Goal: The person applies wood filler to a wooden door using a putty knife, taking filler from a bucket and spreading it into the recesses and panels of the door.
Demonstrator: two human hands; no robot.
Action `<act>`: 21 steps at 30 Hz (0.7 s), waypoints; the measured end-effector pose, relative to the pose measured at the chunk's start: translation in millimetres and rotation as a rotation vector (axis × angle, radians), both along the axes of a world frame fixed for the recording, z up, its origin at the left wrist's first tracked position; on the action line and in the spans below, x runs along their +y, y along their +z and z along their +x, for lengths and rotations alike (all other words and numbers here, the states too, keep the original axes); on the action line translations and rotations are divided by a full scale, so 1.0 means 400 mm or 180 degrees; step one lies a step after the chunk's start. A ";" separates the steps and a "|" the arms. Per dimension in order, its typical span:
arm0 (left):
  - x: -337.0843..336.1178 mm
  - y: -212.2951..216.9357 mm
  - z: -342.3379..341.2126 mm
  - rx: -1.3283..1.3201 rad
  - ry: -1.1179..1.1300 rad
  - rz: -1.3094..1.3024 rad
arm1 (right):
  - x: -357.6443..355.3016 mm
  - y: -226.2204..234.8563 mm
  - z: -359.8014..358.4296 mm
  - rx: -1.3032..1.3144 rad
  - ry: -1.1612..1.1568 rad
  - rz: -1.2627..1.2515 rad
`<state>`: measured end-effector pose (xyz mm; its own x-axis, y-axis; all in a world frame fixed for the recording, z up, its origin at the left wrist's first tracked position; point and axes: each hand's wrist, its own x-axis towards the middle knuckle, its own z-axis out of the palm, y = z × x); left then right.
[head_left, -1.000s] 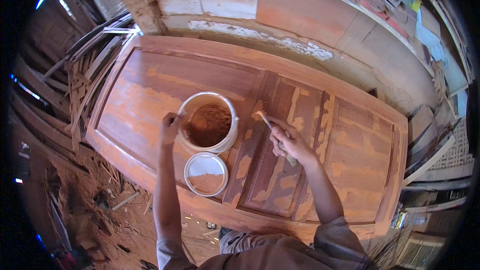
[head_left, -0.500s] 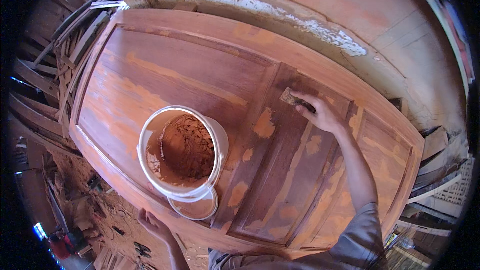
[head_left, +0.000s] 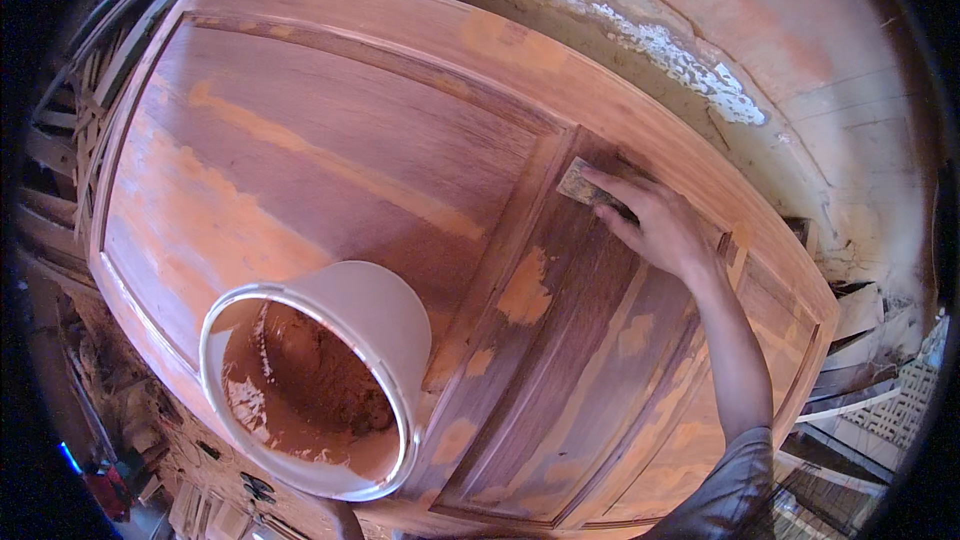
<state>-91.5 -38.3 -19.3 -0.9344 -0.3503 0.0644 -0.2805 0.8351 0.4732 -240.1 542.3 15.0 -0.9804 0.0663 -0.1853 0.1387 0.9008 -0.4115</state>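
My right hand point(head_left: 655, 222) is closed around a small flat scraper point(head_left: 580, 183), whose square, stained blade lies against the upper middle rail of a reddish-brown panelled wooden door point(head_left: 400, 100). Patches of orange filler point(head_left: 525, 290) mark the wood around and below it. At the lower left is a white plastic bucket point(head_left: 385, 320) partly filled with reddish-brown paste point(head_left: 310, 380), its mouth toward the lower left. Only my left forearm point(head_left: 343, 518) shows, below the bucket's rim; the bucket covers that hand, so its fingers and any contact are hidden.
A plastered wall point(head_left: 700, 80) with flaking white paint runs along the door's far side. Scrap wood point(head_left: 110, 80) is stacked at the left, and more pieces point(head_left: 860, 350) lie at the right. Debris litters the floor at the lower left.
The bucket appears larger, lower and leaning further left, and the round lid beside it is out of sight. My left hand has gone behind the bucket. The whole view has shifted.
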 end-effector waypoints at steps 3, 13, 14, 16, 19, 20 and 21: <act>-0.011 -0.016 -0.008 -0.0037 -0.0029 0.0051 | 0.001 -0.004 -0.009 -0.0011 -0.0053 0.0034; -0.022 -0.020 -0.012 -0.0031 0.0002 0.0069 | 0.010 0.001 -0.030 -0.0265 -0.0062 0.0219; -0.025 -0.021 -0.009 -0.0033 0.0002 0.0059 | 0.016 0.006 -0.032 -0.0265 -0.0056 0.0215; -0.028 -0.021 -0.009 -0.0034 -0.0003 0.0055 | 0.040 0.021 -0.033 -0.0233 0.0192 0.0169; -0.034 -0.022 -0.007 -0.0047 -0.0021 0.0050 | 0.068 0.029 -0.041 -0.0153 0.0169 0.0065; -0.034 -0.022 -0.007 -0.0044 -0.0031 0.0062 | 0.070 0.030 -0.047 -0.0154 0.0163 0.0081; -0.033 -0.023 -0.007 -0.0051 -0.0039 0.0064 | 0.068 0.026 -0.055 -0.0073 0.0154 0.0025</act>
